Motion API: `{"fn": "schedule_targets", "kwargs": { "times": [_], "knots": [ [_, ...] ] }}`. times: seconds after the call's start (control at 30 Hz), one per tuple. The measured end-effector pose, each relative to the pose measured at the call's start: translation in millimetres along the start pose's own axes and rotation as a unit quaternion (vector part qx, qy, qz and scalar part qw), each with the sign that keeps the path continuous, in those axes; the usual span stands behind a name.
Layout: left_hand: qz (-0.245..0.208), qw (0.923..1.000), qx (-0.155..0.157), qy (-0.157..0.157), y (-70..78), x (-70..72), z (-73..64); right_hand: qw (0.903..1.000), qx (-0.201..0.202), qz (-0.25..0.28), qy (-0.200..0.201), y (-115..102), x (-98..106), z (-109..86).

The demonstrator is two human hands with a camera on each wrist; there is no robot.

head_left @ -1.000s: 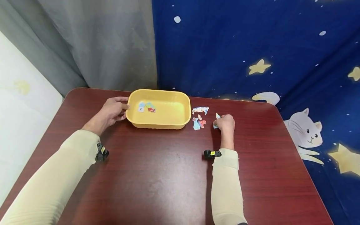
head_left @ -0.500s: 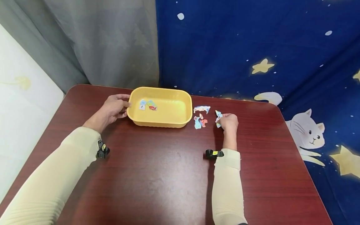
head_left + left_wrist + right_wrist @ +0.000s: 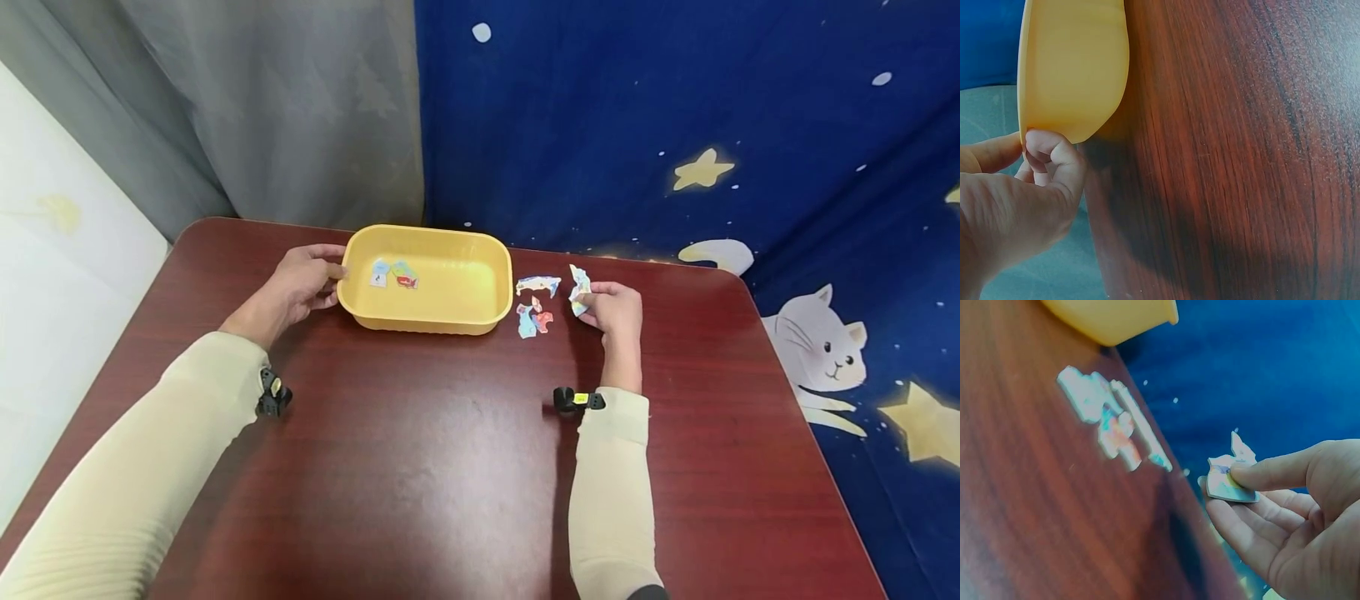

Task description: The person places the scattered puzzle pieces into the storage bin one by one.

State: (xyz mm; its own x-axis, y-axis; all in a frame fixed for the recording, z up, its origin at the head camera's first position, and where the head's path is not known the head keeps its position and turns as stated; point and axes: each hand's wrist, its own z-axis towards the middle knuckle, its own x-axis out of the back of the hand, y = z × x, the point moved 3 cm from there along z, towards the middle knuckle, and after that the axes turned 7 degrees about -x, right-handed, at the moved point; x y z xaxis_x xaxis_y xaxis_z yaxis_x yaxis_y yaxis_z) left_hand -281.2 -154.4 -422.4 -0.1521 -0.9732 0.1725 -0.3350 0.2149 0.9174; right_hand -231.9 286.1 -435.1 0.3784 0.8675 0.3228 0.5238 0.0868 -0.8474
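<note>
At the back of the table stands a yellow plastic tub (image 3: pixel 457 287). My left hand (image 3: pixel 296 283) pinches its left end at the rim, with the thumb on the rim in the left wrist view. Right of the tub, my right hand (image 3: pixel 618 312) grips a flat, irregular puzzle piece (image 3: pixel 1230 487) printed in pale blue, white and yellow. The thumb lies on its printed face, fingers behind. Inside the tub, toward the left, are a blue-and-white piece (image 3: pixel 378 275) and a green-and-red piece (image 3: pixel 405 277).
Between the tub and my right hand, several more pieces lie on the dark red table (image 3: pixel 420 450): a long white-and-blue one (image 3: pixel 538 286), a light blue one (image 3: pixel 527 323) and a red one (image 3: pixel 543 320) among them. Behind the table hang grey and blue curtains (image 3: pixel 540 125).
My right hand has raised the puzzle piece off the table and moved it toward the back edge, so more of it shows. The left hand keeps its place at the tub.
</note>
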Motion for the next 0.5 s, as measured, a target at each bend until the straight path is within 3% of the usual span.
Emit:
{"fn": "schedule_targets", "kwargs": {
  "times": [0.5],
  "knots": [
    [0.005, 1.0, 0.001, 0.002, -1.1, 2.1, 1.9, 0.9938, 0.094, 0.027, -0.053, -49, -28, -22.8]
  ]
}}
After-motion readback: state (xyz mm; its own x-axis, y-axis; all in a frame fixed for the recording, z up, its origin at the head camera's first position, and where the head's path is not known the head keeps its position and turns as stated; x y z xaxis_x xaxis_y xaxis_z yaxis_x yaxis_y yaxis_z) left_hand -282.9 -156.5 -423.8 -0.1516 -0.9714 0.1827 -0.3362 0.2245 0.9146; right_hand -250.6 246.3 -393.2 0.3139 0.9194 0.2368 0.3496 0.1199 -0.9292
